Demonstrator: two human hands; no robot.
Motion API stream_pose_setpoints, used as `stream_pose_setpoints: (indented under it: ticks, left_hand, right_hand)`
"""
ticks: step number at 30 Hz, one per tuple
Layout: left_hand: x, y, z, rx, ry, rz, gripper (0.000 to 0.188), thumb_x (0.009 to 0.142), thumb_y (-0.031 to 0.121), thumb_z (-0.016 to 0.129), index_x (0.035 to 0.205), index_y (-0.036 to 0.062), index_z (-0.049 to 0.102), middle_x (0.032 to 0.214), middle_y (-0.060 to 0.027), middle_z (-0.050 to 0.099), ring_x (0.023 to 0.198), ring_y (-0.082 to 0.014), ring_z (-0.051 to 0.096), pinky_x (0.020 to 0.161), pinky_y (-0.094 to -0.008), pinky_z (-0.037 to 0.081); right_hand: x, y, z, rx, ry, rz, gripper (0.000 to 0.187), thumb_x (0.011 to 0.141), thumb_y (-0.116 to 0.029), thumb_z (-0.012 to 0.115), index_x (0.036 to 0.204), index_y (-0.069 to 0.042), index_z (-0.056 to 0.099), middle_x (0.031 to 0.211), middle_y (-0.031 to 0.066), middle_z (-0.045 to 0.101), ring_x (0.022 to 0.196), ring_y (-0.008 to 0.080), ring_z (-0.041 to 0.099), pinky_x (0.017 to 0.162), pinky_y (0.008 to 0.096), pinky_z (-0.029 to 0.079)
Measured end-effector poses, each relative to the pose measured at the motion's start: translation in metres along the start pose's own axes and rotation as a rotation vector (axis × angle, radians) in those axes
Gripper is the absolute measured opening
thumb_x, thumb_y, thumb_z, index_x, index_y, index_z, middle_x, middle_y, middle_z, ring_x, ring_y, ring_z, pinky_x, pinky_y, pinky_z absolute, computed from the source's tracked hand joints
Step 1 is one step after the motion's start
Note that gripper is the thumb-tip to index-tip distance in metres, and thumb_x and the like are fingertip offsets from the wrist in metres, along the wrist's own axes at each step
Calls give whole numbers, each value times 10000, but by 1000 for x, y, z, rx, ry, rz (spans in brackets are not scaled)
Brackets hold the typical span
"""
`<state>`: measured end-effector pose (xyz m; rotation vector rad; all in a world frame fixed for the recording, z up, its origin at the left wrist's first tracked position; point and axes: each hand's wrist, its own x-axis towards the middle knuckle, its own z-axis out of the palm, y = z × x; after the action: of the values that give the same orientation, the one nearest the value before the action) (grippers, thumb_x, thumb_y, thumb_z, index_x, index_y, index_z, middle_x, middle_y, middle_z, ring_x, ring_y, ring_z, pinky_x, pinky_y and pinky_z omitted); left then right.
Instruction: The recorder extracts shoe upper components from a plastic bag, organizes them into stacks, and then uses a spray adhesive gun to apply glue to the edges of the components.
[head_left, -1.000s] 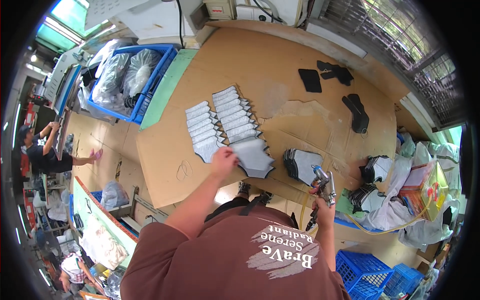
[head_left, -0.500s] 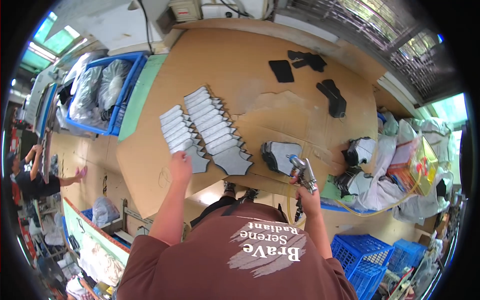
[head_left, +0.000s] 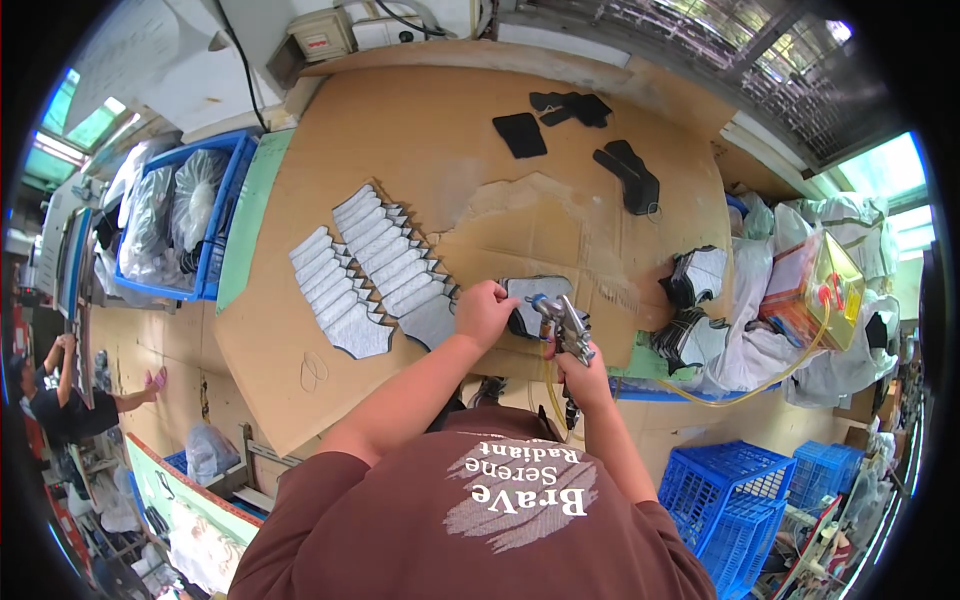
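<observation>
My right hand [head_left: 583,378] is wrapped round a metal spray gun [head_left: 568,328], its nozzle pointing up and left. Beside the nozzle, my left hand [head_left: 485,314] has its fingers pinched at the left edge of a stack of grey, dark-edged fabric pieces [head_left: 550,286]; whether a piece is between the fingertips is hidden. Left of that hand, two overlapping rows of the same pieces lie fanned out, a shorter outer row [head_left: 338,295] and a longer inner row [head_left: 385,250]. My left hand and forearm partly cover the near end of the inner row.
Cardboard [head_left: 430,110] covers the table. Black pieces [head_left: 520,135] lie at its far side, and more grey stacks [head_left: 693,340] at the right edge. A yellow hose [head_left: 750,400] runs toward a yellow container [head_left: 838,275]. Blue crates [head_left: 725,490] stand lower right; another person [head_left: 60,395] is far left.
My left hand has moved right, from the outer row of grey pieces to the stack by the spray gun. The spray gun stays in my right hand. The whole view has shifted slightly.
</observation>
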<state>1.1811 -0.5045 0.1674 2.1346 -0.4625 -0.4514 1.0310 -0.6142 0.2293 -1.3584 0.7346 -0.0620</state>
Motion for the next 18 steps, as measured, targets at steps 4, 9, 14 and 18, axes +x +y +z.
stream_pose_setpoints:
  ticks: [4, 9, 14, 18]
  left_hand:
    - [0, 4, -3, -26, 4, -9, 274, 653, 235, 715, 721, -8, 608, 663, -141, 614, 610, -251, 595, 578, -326, 463]
    - [1, 2, -2, -8, 3, -18, 267, 654, 237, 711, 703, -5, 608, 659, -141, 613, 606, -250, 592, 577, -325, 460]
    - [1, 7, -5, 10, -6, -27, 251, 660, 233, 701, 680, 2, 607, 648, -142, 608, 599, -259, 585, 573, -333, 456]
    - [1, 7, -5, 14, -14, -31, 235, 671, 226, 691, 659, 9, 604, 637, -144, 603, 593, -264, 580, 569, -339, 452]
  right_hand:
    - [4, 3, 2, -6, -8, 15, 176, 720, -33, 486, 883, -40, 554, 736, -5, 558, 632, 64, 471, 561, 220, 386]
    - [4, 2, 2, -24, 31, 10, 188, 723, -17, 472, 891, -38, 553, 737, 6, 564, 624, 68, 479, 554, 217, 394]
    - [2, 2, -4, 32, 68, 29, 212, 723, -3, 456, 911, -38, 548, 740, 19, 569, 583, 63, 467, 506, 211, 387]
    - [-1, 6, -11, 60, 125, 3, 224, 723, -11, 450, 924, -38, 545, 744, 25, 572, 561, 60, 456, 489, 214, 387]
